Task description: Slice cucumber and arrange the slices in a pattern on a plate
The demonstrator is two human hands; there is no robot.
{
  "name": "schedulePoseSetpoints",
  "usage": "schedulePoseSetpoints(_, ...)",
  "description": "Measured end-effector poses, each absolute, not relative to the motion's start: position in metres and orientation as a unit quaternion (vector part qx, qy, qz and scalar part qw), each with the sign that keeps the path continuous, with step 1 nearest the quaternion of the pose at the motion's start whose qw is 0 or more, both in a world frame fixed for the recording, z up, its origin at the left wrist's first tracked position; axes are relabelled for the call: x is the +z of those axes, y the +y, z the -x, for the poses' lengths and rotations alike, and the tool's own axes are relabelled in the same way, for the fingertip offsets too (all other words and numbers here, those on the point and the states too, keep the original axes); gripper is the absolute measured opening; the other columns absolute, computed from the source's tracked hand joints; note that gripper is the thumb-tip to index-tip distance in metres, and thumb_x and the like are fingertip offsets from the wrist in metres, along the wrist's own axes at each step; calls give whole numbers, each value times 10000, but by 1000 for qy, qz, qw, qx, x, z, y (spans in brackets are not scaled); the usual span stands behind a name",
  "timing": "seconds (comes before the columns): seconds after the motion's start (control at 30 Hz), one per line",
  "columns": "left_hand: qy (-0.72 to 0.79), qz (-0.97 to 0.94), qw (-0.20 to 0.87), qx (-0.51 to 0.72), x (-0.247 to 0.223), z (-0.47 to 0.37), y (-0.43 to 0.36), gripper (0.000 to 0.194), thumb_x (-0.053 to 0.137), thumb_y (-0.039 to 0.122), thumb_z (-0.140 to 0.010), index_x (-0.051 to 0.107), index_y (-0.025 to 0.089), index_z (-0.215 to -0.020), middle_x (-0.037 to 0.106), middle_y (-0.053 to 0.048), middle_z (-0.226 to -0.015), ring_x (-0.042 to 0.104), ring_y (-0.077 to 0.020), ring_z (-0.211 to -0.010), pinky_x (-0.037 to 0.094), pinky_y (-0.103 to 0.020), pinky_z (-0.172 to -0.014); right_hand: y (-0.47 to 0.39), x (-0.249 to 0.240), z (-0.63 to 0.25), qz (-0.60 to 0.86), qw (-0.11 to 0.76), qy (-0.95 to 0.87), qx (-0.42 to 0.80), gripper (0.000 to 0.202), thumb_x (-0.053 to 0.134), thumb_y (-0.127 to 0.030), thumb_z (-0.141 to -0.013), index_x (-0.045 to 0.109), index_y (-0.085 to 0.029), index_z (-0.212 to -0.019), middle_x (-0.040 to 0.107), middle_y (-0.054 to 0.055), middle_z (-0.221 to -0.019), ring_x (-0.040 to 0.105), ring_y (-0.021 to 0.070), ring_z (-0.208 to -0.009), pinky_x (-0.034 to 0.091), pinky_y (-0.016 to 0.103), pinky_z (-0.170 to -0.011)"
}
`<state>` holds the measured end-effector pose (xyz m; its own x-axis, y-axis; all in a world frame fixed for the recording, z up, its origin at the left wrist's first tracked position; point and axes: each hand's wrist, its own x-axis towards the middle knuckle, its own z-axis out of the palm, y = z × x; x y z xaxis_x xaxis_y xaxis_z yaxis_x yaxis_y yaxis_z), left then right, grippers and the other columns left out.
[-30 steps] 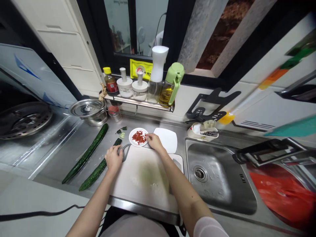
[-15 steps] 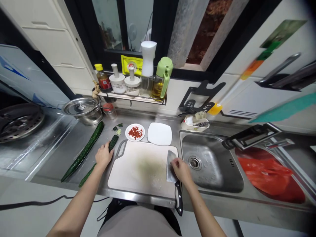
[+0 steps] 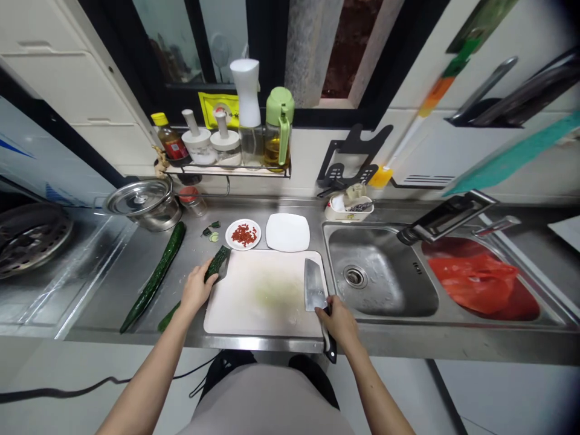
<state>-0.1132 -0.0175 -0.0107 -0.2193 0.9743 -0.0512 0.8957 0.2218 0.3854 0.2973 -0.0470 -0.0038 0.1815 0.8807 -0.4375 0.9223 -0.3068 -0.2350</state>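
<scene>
My left hand [image 3: 198, 290] is wrapped round a dark green cucumber [image 3: 218, 261], whose cut end reaches the left edge of the white cutting board [image 3: 254, 314]. The cucumber's other end shows below my wrist. My right hand [image 3: 339, 320] closes on the black handle of a cleaver [image 3: 313, 286], whose blade lies flat on the board's right side. A second long cucumber [image 3: 154, 279] rests on the steel counter to the left. Beyond the board are a small plate of chopped red pieces [image 3: 243, 234] and a white plate [image 3: 287, 232] with nothing on it.
Right of the board is a steel sink [image 3: 385, 272], with a red bag [image 3: 473, 281] in the basin beyond. A lidded pot [image 3: 151, 208] stands at the back left. Bottles line a wall rack [image 3: 226, 171]. Cucumber scraps [image 3: 212, 231] lie near the small plate.
My right hand has moved down from beside the blade to the cleaver's handle. My left hand has brought the cucumber right, to the board's edge. The camera view has shifted.
</scene>
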Motion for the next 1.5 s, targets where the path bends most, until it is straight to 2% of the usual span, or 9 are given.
schedulePoseSetpoints(0.17,708,-644,193,214,1,96,-26,554,494,389,-880,436,226,-1406,611,-93,-1212,564,-257,-1107,433,-374,-968,-46,-3,-296,-775,51,577,-254,335,526,-467,-861,526,-212,-1079,678,91,-981,636,237,-973,390,281,-685)
schedulePoseSetpoints(0.33,655,-678,221,250,10,88,-31,545,481,430,-890,444,238,-1400,609,-78,-1216,590,-231,-1053,476,-320,-891,-47,-5,-294,-772,47,584,-246,337,544,-457,-853,540,-199,-1070,665,108,-1059,623,238,-995,390,282,-689)
schedulePoseSetpoints(0.5,624,-696,250,252,19,79,-36,542,474,453,-898,439,253,-1400,580,-76,-1267,560,-226,-1124,463,-304,-917,-48,-6,-294,-770,39,591,-236,324,556,-438,-853,538,-196,-1068,657,103,-1083,616,230,-999,382,274,-688)
schedulePoseSetpoints(0.8,607,-696,293,248,27,69,-43,562,459,479,-902,425,244,-1411,542,-93,-1314,517,-243,-1180,435,-344,-975,-48,-4,-291,-776,41,584,-235,322,561,-427,-854,538,-184,-1063,651,109,-1071,614,227,-973,363,271,-674)
schedulePoseSetpoints(0.93,570,-735,289,224,20,61,-42,539,460,440,-915,408,264,-1422,559,-87,-1297,507,-241,-1192,397,-378,-1022,-47,-3,-292,-779,17,571,-259,307,587,-416,-820,528,-183,-1011,657,82,-969,611,212,-908,335,257,-641)
schedulePoseSetpoints(1.1,560,-772,254,163,0,45,-39,524,475,407,-916,404,289,-1422,601,-75,-1173,543,-241,-1088,440,-378,-935,-48,-1,-289,-767,-43,571,-289,217,566,-358,-796,488,-197,-920,619,12,-769,574,172,-729,290,235,-588)
schedulePoseSetpoints(1.23,585,-775,209,120,-15,40,-35,525,497,361,-904,415,296,-1418,604,-66,-1069,546,-242,-1023,447,-361,-877,-46,0,-280,-747,-74,589,-300,138,489,-253,-804,474,-203,-933,605,-4,-744,556,153,-695,279,224,-581)
schedulePoseSetpoints(1.4,576,-792,187,75,-23,39,-36,516,508,307,-892,433,300,-1402,601,-62,-1039,545,-224,-1004,435,-328,-849,-40,10,-267,-718,-2,623,-309,254,457,-229,-831,476,-202,-1083,660,28,-839,601,180,-754,278,241,-581)
schedulePoseSetpoints(1.5,588,-792,149,61,-24,33,-38,505,533,327,-873,468,286,-1372,601,-72,-1072,540,-237,-1009,417,-356,-862,-36,17,-260,-700,43,648,-298,312,421,-217,-874,457,-203,-1183,686,65,-945,631,204,-849,306,254,-618)
